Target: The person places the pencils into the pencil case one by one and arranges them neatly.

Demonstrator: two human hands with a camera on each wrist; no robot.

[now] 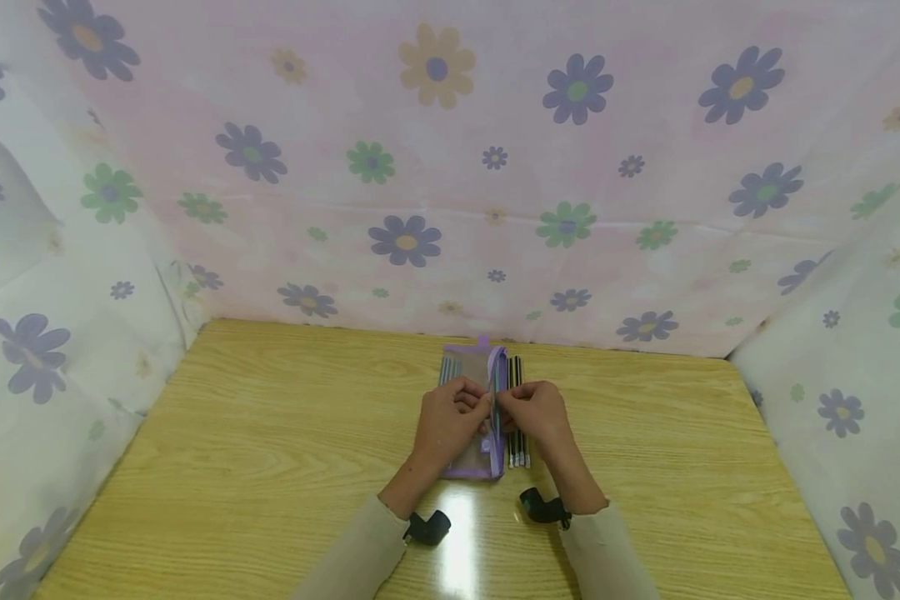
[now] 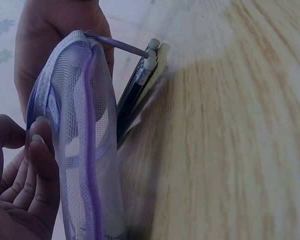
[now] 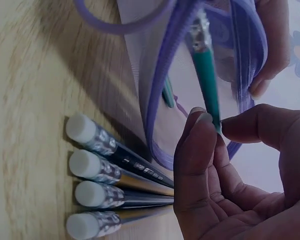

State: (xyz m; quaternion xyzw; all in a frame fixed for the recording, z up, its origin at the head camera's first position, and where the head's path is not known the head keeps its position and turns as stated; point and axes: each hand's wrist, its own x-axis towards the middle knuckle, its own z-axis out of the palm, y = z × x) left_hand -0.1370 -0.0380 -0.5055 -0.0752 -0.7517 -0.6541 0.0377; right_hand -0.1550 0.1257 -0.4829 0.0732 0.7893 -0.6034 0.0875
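A purple-trimmed mesh pencil case (image 1: 468, 460) lies on the table with its zipped mouth open to the right. My left hand (image 1: 447, 427) pinches the rim of that mouth; in the left wrist view, its fingertips (image 2: 37, 142) meet the zip edge. My right hand (image 1: 542, 414) pinches a green pencil (image 3: 207, 80) between thumb and forefinger. The pencil's metal-capped end is inside the mouth of the case. Another green tip (image 3: 168, 93) shows within. Several dark and yellowish pencils (image 1: 516, 457) with white erasers lie side by side under my right hand.
Several pale bluish sticks (image 1: 450, 367) show at the case's upper left; whether they are inside cannot be told. Wood-grain table (image 1: 285, 433) extends around the case. Flowered cloth (image 1: 495, 192) hangs behind and at both sides. A black wrist camera (image 1: 429, 527) sits at each cuff.
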